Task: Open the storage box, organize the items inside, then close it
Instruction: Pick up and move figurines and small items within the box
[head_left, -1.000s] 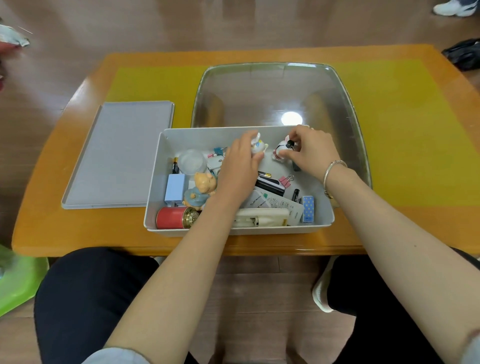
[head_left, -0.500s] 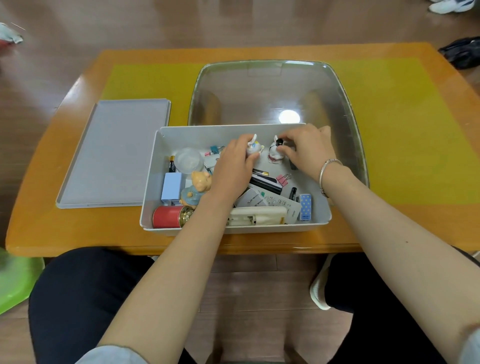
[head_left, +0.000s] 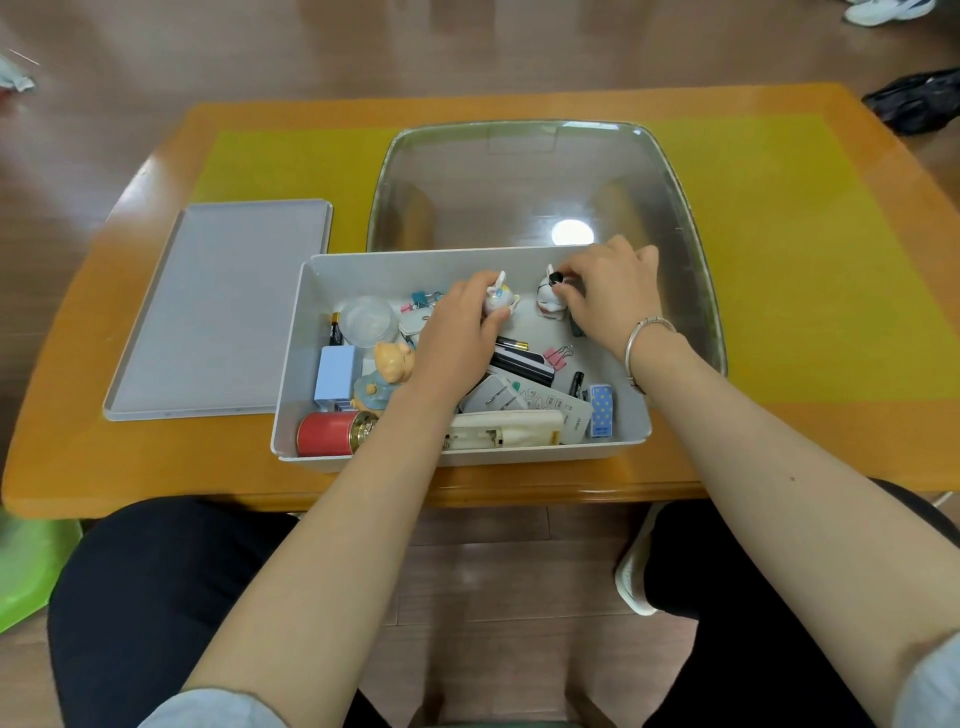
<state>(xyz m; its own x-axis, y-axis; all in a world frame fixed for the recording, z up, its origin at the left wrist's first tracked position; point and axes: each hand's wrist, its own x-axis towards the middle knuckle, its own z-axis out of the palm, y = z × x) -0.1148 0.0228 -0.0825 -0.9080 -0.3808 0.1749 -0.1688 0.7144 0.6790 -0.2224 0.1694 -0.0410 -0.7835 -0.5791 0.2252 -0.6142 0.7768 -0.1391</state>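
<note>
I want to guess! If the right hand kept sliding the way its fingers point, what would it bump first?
Probably the black-and-white bunny figurine: the right hand already has its fingers on it, pointing left.

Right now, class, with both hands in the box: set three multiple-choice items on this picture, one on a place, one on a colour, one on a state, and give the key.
1. Where does the grey lid lie?
A. On the table, left of the storage box
B. On top of the box
C. On the floor

2. What colour is the can in the box's near left corner?
A. Green
B. Red
C. Black

3. What is the left hand doing?
A. Resting flat on the table
B. Lifting the lid
C. Holding a small white figurine

Key: 1 A, the lid sits flat on the table beside the box. 2 B, its body is red with a gold end. 3 C, the fingers curl round the figurine, while the right hand grips a second figurine.
</note>
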